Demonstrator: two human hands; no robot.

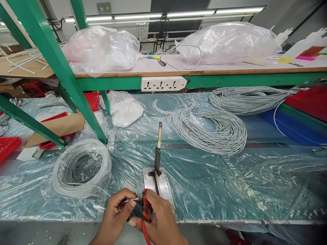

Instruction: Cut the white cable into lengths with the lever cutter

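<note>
Head view: left hand (119, 209) pinches a pale wire (102, 189), right hand (162, 216) grips red-handled pliers (145, 231), both beside the metal fixture (165, 187); step, apparently, working the wire's end; next move likely calls for steady hold, measured squeeze.

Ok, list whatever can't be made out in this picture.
All in the head view:
Red-handled tool: whether its jaws are closed, mostly covered by the right hand.
Thin wire: its tip, too small and partly screened by the left hand.
Metal base plate: lower part, mostly behind the right hand.
Wall sign: lettering too small.
Blue bin: right side, cut off by the right edge.
</note>
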